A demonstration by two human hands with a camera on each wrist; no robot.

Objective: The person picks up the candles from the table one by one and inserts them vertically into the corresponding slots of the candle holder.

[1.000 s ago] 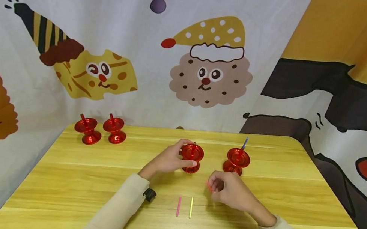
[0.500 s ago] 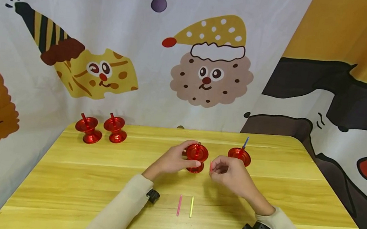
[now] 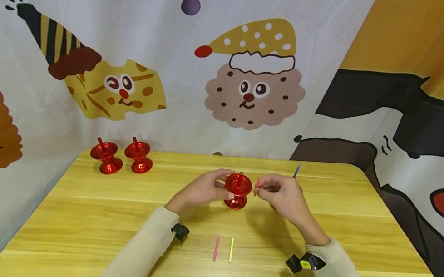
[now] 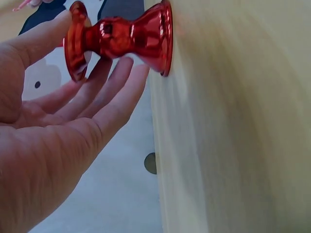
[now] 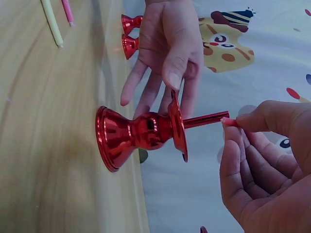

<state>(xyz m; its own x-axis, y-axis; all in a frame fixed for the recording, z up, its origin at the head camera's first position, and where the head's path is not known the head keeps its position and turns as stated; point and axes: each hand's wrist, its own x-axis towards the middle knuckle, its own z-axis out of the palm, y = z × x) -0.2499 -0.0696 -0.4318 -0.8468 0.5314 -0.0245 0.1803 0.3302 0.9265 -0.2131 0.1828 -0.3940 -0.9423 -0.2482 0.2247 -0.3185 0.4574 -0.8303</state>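
A shiny red candle holder (image 3: 238,185) stands upright on the wooden table. My left hand (image 3: 203,189) holds it from the left, with the thumb at the dish's rim and the fingers behind, as the left wrist view shows around the holder (image 4: 116,36). Between right thumb and fingertips, my right hand (image 3: 285,198) pinches a small pinkish-red candle (image 3: 257,186). In the right wrist view, the candle's end (image 5: 230,122) is at the top of the holder's tube (image 5: 206,119); whether they touch I cannot tell. Most of the candle is hidden by the fingers.
A pink candle (image 3: 216,248) and a yellow candle (image 3: 231,250) lie on the table (image 3: 82,241) in front. Two red holders (image 3: 106,162) stand back left. Behind my right hand, a blue candle (image 3: 297,171) rises from a mostly hidden holder. A printed curtain (image 3: 184,107) hangs behind.
My right hand has risen with the pinkish-red candle, which now stands upright beside the holder's dish. The held holder has shifted slightly right from a second ago.
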